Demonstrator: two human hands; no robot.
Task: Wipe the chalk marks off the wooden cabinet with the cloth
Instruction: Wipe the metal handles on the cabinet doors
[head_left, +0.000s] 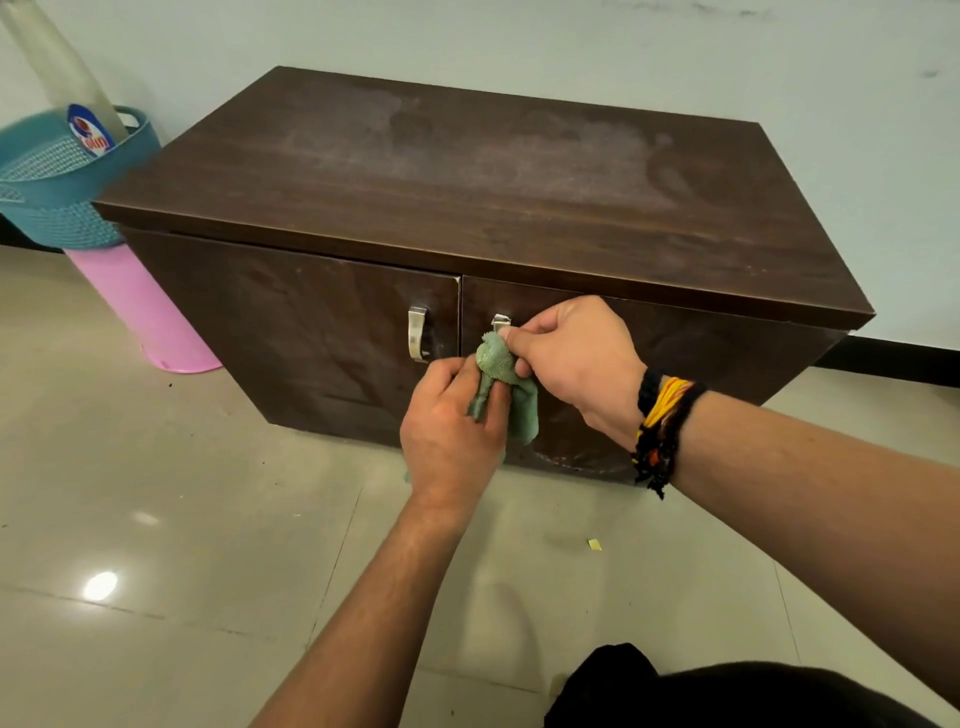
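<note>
A low dark-brown wooden cabinet (467, 197) stands on the floor against the wall, with two front doors and metal handles. Pale chalky smears (498, 140) spread over its top, and fainter ones show on the left door (311, 332). A small green cloth (501, 376) hangs bunched in front of the right door, just below its handle. My left hand (449, 431) grips the cloth's lower part. My right hand (574, 358) pinches its upper end between thumb and fingers, beside the handle. Thread bands circle my right wrist.
A teal plastic basket (67, 176) holding a clear spray bottle (78, 98) rests on an upturned pink bucket (150, 317) at the cabinet's left. Glossy beige floor tiles (182, 519) lie in front. My dark-clothed knee (727, 696) shows at the bottom right.
</note>
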